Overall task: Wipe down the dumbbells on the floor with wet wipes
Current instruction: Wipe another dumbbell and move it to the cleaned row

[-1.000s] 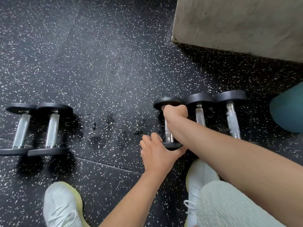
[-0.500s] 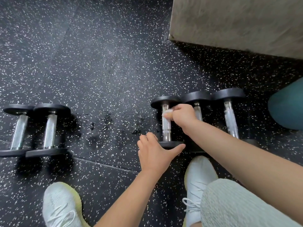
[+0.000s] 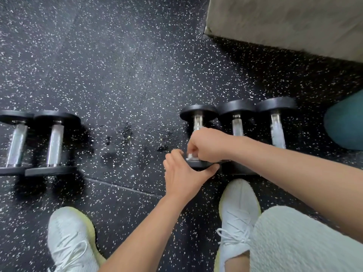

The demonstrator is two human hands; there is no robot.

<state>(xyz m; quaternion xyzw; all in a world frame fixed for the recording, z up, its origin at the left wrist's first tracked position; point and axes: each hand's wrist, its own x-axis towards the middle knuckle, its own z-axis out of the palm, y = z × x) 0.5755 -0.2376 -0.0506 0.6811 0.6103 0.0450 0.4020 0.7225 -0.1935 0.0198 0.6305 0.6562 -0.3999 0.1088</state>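
Observation:
Three dumbbells with black ends and chrome handles lie side by side at the centre right. My left hand (image 3: 184, 173) grips the near end of the leftmost dumbbell (image 3: 198, 114). My right hand (image 3: 208, 144) is closed on a crumpled white wet wipe (image 3: 191, 157), pressed low on that dumbbell's handle by the near end. Beside it lie the middle dumbbell (image 3: 237, 126) and the right dumbbell (image 3: 277, 130), partly hidden by my right forearm. Two more dumbbells (image 3: 55, 142) lie together at the far left.
The floor is black speckled rubber with wet patches (image 3: 125, 138) between the two groups. A grey block (image 3: 284, 22) stands at the back right, a teal rounded object (image 3: 345, 126) at the right edge. My white shoes (image 3: 68, 240) sit near the bottom.
My right hand slid with the wipe from the far end of the leftmost dumbbell's handle down to its near end. My left hand stayed on the near end.

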